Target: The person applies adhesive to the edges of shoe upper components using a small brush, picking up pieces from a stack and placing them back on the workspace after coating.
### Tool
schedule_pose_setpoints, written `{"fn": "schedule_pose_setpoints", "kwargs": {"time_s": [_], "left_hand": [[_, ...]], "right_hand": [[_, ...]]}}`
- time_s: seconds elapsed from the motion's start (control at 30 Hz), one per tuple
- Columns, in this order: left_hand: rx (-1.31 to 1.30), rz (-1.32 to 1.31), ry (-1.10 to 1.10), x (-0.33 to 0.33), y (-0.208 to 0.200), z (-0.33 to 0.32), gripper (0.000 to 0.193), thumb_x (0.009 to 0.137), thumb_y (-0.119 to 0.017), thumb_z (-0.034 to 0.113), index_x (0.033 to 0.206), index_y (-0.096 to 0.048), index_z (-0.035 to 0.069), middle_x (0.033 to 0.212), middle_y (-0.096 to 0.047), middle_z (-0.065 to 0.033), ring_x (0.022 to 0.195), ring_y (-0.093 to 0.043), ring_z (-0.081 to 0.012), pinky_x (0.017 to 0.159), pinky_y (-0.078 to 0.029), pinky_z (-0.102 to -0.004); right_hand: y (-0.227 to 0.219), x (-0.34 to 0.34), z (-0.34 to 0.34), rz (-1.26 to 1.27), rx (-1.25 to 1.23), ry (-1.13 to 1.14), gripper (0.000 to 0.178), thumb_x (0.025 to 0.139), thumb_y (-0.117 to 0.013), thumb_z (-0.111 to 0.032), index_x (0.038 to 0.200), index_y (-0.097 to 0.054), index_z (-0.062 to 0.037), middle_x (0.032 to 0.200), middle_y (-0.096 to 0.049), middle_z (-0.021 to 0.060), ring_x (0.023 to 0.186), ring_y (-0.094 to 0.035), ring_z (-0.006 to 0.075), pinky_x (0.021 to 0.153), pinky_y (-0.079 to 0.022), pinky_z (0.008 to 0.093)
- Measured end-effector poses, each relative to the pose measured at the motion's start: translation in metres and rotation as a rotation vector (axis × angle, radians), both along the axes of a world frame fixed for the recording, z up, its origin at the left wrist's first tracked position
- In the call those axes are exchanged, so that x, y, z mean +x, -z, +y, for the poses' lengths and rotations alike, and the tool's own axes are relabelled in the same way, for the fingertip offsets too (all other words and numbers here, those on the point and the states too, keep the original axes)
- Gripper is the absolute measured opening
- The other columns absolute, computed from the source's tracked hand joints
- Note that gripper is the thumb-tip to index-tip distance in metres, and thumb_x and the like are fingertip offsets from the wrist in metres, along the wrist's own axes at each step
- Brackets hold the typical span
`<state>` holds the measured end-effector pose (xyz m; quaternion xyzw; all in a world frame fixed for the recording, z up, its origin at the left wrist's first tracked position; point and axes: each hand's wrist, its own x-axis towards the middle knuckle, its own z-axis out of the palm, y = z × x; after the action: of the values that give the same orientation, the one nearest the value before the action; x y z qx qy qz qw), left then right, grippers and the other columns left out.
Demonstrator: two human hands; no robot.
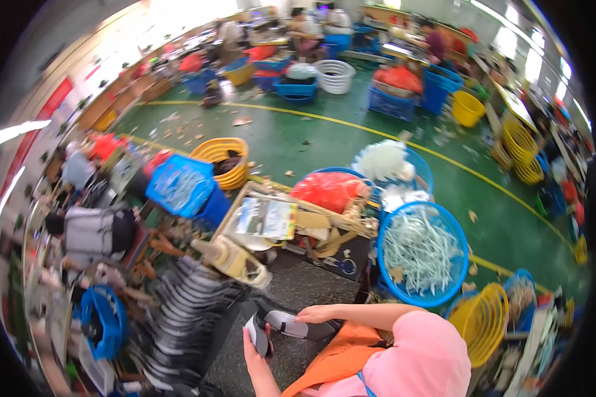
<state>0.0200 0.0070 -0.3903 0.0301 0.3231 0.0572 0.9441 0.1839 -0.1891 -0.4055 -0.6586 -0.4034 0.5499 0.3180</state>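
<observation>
My left hand (253, 344) rises from the bottom edge and grips a small flat grey-and-white piece (258, 333) held upright. My right hand (316, 313) reaches in from the right, its pink sleeve behind it, and its fingers rest on a dark shoe-sole-shaped piece (293, 324) with a white patch, lying on the dark grey worktop (298, 288). The two pieces sit close together, just apart. A long row of dark stacked pieces (179, 311) runs to the left of my left hand.
A blue round basket of pale strips (422, 251) stands to the right, a yellow basket (480, 317) below it. Ahead lie a tray with a clear bag (265, 218), a red bag (328, 190), a blue crate (179, 185). People work at the left and far back.
</observation>
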Motion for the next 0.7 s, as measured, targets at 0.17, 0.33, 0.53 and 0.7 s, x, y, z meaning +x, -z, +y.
{"fn": "schedule_pose_setpoints", "kwargs": {"time_s": [0.17, 0.33, 0.53, 0.7], "left_hand": [[0.89, 0.416, -0.461, 0.004, -0.031, 0.008, 0.04, 0.087, -0.049, 0.003, 0.125, -0.04, -0.002, 0.117, -0.05, -0.0137, 0.102, -0.053, -0.0226, 0.089, -0.042, -0.0337], [0.954, 0.158, -0.638, -0.006, -0.076, -0.003, 0.043, 0.083, -0.048, -0.005, 0.125, -0.039, 0.001, 0.119, -0.048, -0.0119, 0.105, -0.051, -0.0231, 0.092, -0.041, -0.0361], [0.542, 0.125, -0.451, -0.02, -0.067, -0.041, 0.039, 0.085, -0.043, -0.005, 0.122, -0.042, 0.004, 0.118, -0.05, -0.011, 0.107, -0.05, -0.0254, 0.094, -0.041, -0.0431], [0.558, -0.064, -0.399, -0.016, -0.078, -0.059, 0.033, 0.086, -0.042, -0.004, 0.118, -0.045, 0.005, 0.115, -0.052, -0.0116, 0.106, -0.052, -0.0248, 0.093, -0.041, -0.0431]], "right_hand": [[-0.009, 0.002, 0.008, -0.098, 0.02, -0.031, 0.048, 0.091, -0.037, -0.039, 0.121, -0.048, -0.0033, 0.121, -0.051, 0.0162, 0.114, -0.046, 0.0307, 0.097, -0.034, 0.0366], [-0.018, 0.0, 0.009, -0.199, 0.038, -0.095, 0.041, 0.087, -0.044, -0.034, 0.115, -0.054, -0.0054, 0.112, -0.057, 0.0151, 0.106, -0.052, 0.03, 0.089, -0.04, 0.0374], [-0.007, 0.022, 0.033, -0.389, 0.184, 0.283, 0.041, 0.08, -0.056, -0.03, 0.109, -0.055, -0.0026, 0.098, -0.058, 0.015, 0.093, -0.055, 0.0283, 0.083, -0.043, 0.0363], [-0.002, 0.081, 0.131, -0.48, 0.501, 0.93, 0.07, 0.069, -0.068, -0.027, 0.125, -0.037, 0.0016, 0.114, -0.043, 0.0173, 0.099, -0.049, 0.0275, 0.087, -0.04, 0.0352]]}}
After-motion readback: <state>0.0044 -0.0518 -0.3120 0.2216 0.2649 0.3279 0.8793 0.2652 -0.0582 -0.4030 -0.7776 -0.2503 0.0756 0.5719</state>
